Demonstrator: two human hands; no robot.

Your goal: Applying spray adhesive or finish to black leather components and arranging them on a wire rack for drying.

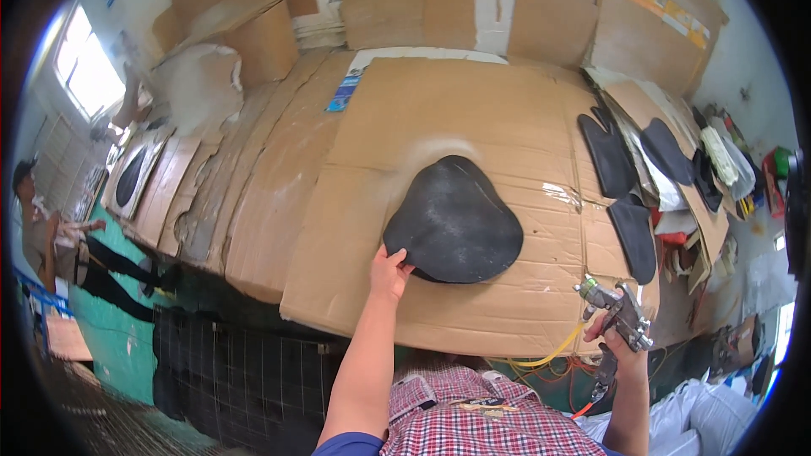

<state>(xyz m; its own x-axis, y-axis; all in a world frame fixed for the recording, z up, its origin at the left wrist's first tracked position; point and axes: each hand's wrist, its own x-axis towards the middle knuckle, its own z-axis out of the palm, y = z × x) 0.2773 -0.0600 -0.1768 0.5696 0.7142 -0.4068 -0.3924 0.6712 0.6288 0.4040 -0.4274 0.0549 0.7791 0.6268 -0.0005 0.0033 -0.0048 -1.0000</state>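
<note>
A black, rounded three-lobed pad (456,224) lies flat on a large cardboard sheet (338,266), with pale dusty marks across its surface. My left hand (390,274) pinches the pad's near left edge, thumb on top. Off to the right, my right hand (626,356) is wrapped round a metal spray gun (623,314), which is held above the near right edge of the cardboard. Its nozzle end points to the upper left, apart from the pad. An orange-red hose runs from the bottom of the gun's handle.
Black cut pieces (634,241) lie along the cardboard's right side, near stacked sheets and bags. Cardboard panels (422,0) stand upright at the back. A yellow hose (549,356) hangs at the near table edge. At far left another person (52,241) stands near a table.
</note>
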